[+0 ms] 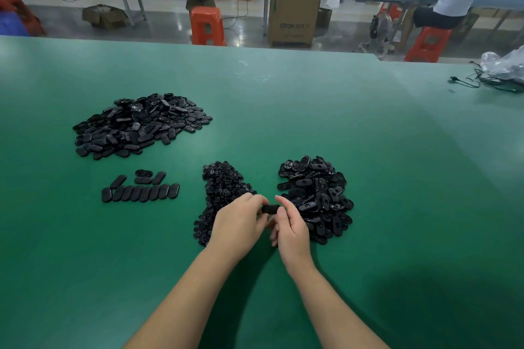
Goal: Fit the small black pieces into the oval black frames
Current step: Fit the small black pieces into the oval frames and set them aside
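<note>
We see both forearms reach in from the bottom edge and meet over the green table (pixel 312 110), wrists bent inward so the hands face each other. The left hand (pixel 238 224) curls its fingers and pinches one end of a black oval piece (pixel 270 209); the right hand (pixel 290 228) pinches the other end between thumb and forefinger, its remaining fingers loosely folded beneath. The piece hangs just above the table between two heaps, its long axis running left to right across our view. Fingertips cover both its ends, so we cannot tell whether a small part already sits inside it, nor which face is up. Just behind the left hand lies the pile of small black pieces (pixel 222 193), its near part hidden by the hand. Just beside the right hand lies the pile of oval frames (pixel 317 195), many showing an open slot. Further left, a row of closed ovals (pixel 141 193) stands side by side, long axes pointing away from us, with a few loose ones just behind it. Beyond that sits a larger heap of black ovals (pixel 139 125).
</note>
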`<state>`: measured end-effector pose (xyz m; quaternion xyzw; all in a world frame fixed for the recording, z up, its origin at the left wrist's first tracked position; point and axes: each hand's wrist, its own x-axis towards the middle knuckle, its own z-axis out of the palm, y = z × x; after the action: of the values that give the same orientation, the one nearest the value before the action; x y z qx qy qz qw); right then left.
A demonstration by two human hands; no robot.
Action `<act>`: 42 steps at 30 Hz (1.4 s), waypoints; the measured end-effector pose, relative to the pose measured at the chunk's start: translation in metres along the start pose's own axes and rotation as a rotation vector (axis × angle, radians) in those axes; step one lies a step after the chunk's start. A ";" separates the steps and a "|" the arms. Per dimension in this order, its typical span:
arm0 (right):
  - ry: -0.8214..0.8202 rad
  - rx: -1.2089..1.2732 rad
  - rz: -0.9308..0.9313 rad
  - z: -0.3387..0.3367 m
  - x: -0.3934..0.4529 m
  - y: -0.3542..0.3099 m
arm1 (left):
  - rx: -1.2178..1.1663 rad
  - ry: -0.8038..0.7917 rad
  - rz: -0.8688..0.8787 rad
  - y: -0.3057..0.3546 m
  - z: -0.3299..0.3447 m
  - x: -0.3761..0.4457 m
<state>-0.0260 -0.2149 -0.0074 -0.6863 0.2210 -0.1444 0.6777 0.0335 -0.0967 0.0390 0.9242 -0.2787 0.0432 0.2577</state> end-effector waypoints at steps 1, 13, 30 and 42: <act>-0.003 0.024 0.002 0.000 -0.001 -0.001 | -0.035 0.053 -0.023 -0.004 -0.004 0.000; -0.046 -0.122 -0.021 0.000 -0.003 -0.006 | -0.108 0.377 -0.731 -0.111 -0.024 0.001; -0.061 -0.172 -0.043 0.001 -0.002 -0.001 | 0.184 0.273 -0.643 -0.132 -0.016 -0.004; -0.069 -0.251 -0.042 0.004 -0.002 0.000 | 0.083 0.210 -0.478 -0.106 0.005 -0.018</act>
<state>-0.0256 -0.2108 -0.0073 -0.7748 0.1992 -0.1061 0.5906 0.0746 -0.0148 -0.0171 0.9640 -0.0221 0.0882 0.2499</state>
